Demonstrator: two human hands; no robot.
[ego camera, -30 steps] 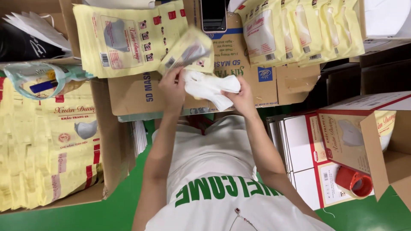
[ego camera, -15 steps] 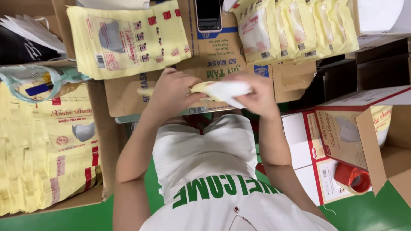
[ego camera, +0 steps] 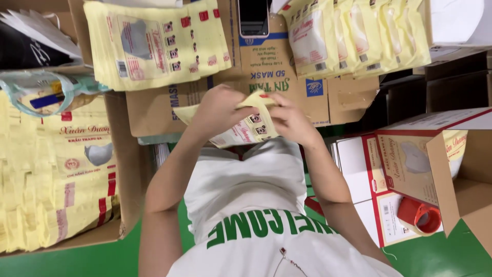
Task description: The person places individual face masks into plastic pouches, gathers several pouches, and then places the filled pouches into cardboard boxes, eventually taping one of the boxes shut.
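A yellow printed pouch [ego camera: 241,125] with red markings sits at the centre of the view, pinched between both hands above a flattened brown cardboard carton [ego camera: 266,66]. A stack of matching yellow pouches [ego camera: 154,41] lies far left on that carton, and a fanned row of pouches [ego camera: 353,36] lies far right. A dark phone [ego camera: 254,16] rests at the far edge between them. At the left, an open box of yellow pouches [ego camera: 56,169] stands on the green floor [ego camera: 441,256]; at the right, a red tape roll [ego camera: 419,215] lies on flat red-and-white cartons [ego camera: 369,190]. The left hand [ego camera: 218,110] grips the pouch's left part with fingers curled; the right hand [ego camera: 289,120] grips its right edge, both arms bent upward.
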